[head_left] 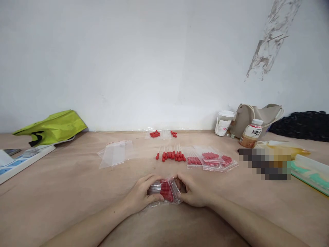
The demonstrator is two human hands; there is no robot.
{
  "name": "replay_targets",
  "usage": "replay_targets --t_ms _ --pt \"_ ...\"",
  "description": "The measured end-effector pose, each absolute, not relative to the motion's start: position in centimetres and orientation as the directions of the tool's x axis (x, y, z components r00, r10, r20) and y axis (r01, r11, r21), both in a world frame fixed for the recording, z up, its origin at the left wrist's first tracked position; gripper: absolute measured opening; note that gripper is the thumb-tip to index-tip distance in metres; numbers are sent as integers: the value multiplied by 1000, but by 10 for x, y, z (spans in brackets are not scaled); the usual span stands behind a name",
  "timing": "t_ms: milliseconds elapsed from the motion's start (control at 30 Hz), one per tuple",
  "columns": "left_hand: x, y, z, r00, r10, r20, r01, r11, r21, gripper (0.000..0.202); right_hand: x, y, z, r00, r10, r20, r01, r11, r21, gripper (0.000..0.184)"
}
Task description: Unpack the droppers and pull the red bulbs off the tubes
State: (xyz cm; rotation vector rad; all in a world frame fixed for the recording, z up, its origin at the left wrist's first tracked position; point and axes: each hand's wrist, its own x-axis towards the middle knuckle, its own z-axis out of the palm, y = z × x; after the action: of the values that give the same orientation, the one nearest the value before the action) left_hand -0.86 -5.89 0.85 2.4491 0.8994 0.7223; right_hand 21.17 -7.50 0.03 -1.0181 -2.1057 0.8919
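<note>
Between my hands, at the near middle of the table, lies a clear zip bag (176,190) with several red-bulbed droppers (166,191) in it. My left hand (142,192) is closed round the bag's left part, thumb below and fingers above the clear tubes. My right hand (191,191) pinches the bag's right end, by the zip edge. Just beyond them loose droppers (171,155) lie in a row, red bulbs towards me. Filled zip bags (212,159) overlap to their right. Flat zip bags (115,154) lie to the left.
More red bulbs and clear tubes (161,134) lie by the wall. At the right stand a paper cup (224,122), a bottle (251,133) and a grey bag (264,118). A yellow-green bag (55,128) and a power strip (28,161) are at the left.
</note>
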Motion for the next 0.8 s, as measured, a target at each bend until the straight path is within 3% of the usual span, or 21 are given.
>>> replay_targets --t_ms 167,333,567,800 --pt "-8 -58 7 662 673 331 451 -709 542 43 211 -72 1 -493 852 175 314 362 -878 39" --pt "-6 -58 7 666 661 346 433 -720 542 42 211 -70 8 -512 857 54 431 311 -847 21" --pt "-5 -58 10 666 674 320 444 -702 556 43 209 -73 6 -445 874 193 459 408 -789 11" --pt "-5 -57 10 652 696 302 459 -679 572 44 219 -73 9 -474 861 184 418 404 -814 22"
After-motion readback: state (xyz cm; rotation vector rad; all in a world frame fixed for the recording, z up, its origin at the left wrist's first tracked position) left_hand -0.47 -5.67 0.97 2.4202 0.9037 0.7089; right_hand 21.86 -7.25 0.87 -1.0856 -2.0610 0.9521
